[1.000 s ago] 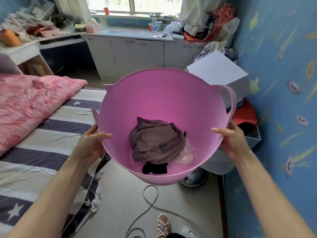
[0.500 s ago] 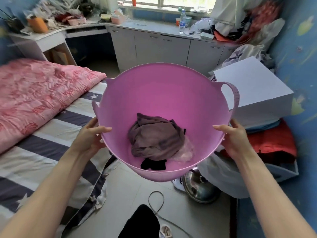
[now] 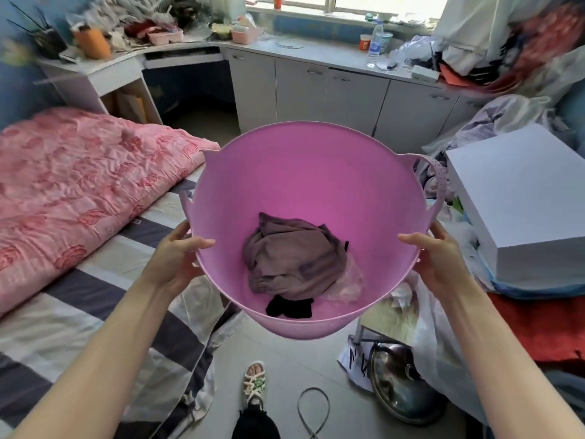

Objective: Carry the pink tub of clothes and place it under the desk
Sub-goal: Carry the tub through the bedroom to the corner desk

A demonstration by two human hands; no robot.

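Note:
I hold the pink tub (image 3: 304,172) in the air in front of me, tilted towards me. My left hand (image 3: 177,258) grips its left rim and my right hand (image 3: 437,258) grips its right rim. A crumpled mauve garment (image 3: 291,258), a black piece and a bit of clear plastic lie at its bottom. The white corner desk (image 3: 104,63) stands at the back left, with a dark open space (image 3: 193,96) beneath it, well beyond the tub.
A bed with a pink quilt (image 3: 79,185) and striped sheet fills the left. White cabinets (image 3: 329,90) run under the window. A white box (image 3: 519,198), bags and red cloth crowd the right. A pot lid (image 3: 399,384), a cable loop (image 3: 313,407) and my sandalled foot (image 3: 253,384) are on the floor.
The view has moved forward and swung left: the desk and its opening are nearer and more central. The tub stays held at the same height in both hands.

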